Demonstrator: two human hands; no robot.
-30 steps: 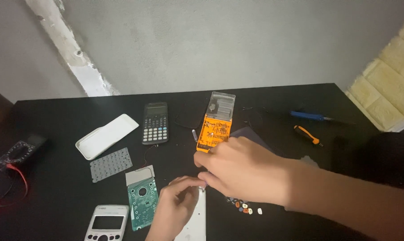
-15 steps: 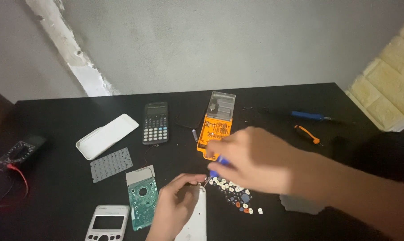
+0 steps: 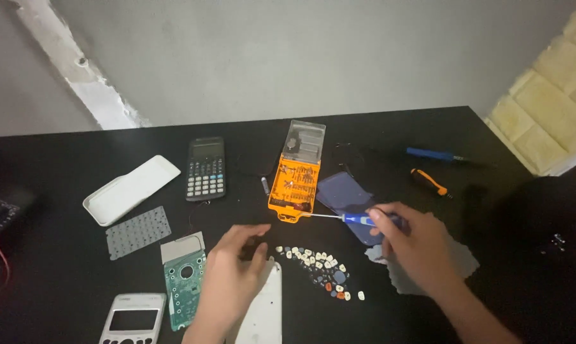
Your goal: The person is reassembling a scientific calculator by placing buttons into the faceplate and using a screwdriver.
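A black surface (image 3: 78, 159) fills the lower part of the view, its far edge running just below a plain grey wall (image 3: 300, 57). On the wall, left of the surface's middle, a white strip (image 3: 78, 70) with chipped edges slants down to the surface's edge. Past the surface's right corner stands pale yellow block masonry (image 3: 555, 102) with clear joints. The light is dim and even; the surface shows faint sheen near its far edge

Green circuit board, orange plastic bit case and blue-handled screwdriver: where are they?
Green circuit board (image 3: 185, 288): head view, middle of the board.
Orange plastic bit case (image 3: 295, 180): head view, orange tray.
Blue-handled screwdriver (image 3: 356, 219): head view, blue handle by right hand's fingers.
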